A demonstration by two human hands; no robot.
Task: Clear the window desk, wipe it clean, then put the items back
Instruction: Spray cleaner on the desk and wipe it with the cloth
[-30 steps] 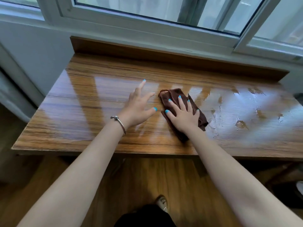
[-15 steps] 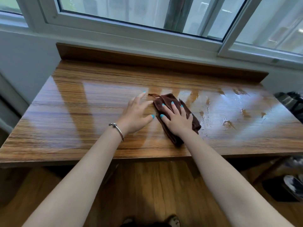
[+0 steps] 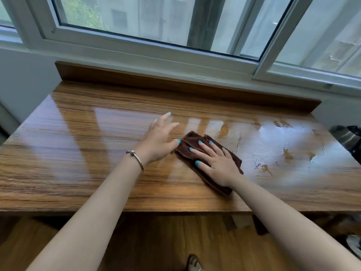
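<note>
A glossy wooden desk (image 3: 78, 153) stands under the window. On its middle lies a folded brown cloth (image 3: 188, 140). My right hand (image 3: 216, 163) presses flat on the cloth with fingers spread. My left hand (image 3: 158, 139) rests open on the bare wood just left of the cloth, its thumb touching the cloth's edge. Wet streaks and patches (image 3: 273, 153) cover the desk's right half.
A raised wooden back ledge (image 3: 175, 83) runs along the desk under the white window frame (image 3: 156, 49). A dark striped object (image 3: 349, 137) sits past the desk's right edge. Wooden floor and a foot (image 3: 193, 264) show below.
The cloth and my right hand slid a little toward the desk's front edge. My left hand stayed beside it, and the view tilted up toward the window.
</note>
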